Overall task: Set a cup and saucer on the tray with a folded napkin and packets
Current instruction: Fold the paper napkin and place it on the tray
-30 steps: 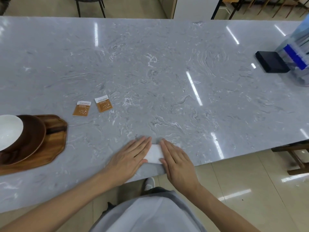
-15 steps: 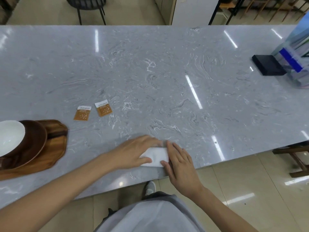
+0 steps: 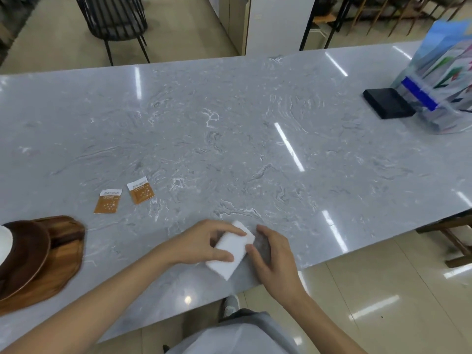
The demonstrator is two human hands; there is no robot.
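Observation:
A folded white napkin [image 3: 231, 252] lies tilted near the front edge of the grey marble table [image 3: 255, 149]. My left hand [image 3: 204, 245] grips it between thumb and fingers. My right hand [image 3: 274, 254] rests flat beside it, fingertips touching its right edge. Two orange packets [image 3: 107, 204] [image 3: 141, 193] lie flat to the left of centre. At the far left a wooden tray [image 3: 63, 256] carries a dark brown saucer [image 3: 25, 256] with a white cup [image 3: 5, 247] on it, cut off by the frame edge.
A black box [image 3: 388, 102] and a clear stand of leaflets [image 3: 444, 90] sit at the table's far right. A black chair [image 3: 115, 19] stands beyond the far edge. A wooden stool [image 3: 452, 233] is on the floor at right.
Both hands were pressed flat on the napkin. Now my left hand has pinched it and turned it to a slant, while my right hand has slid off to its right side.

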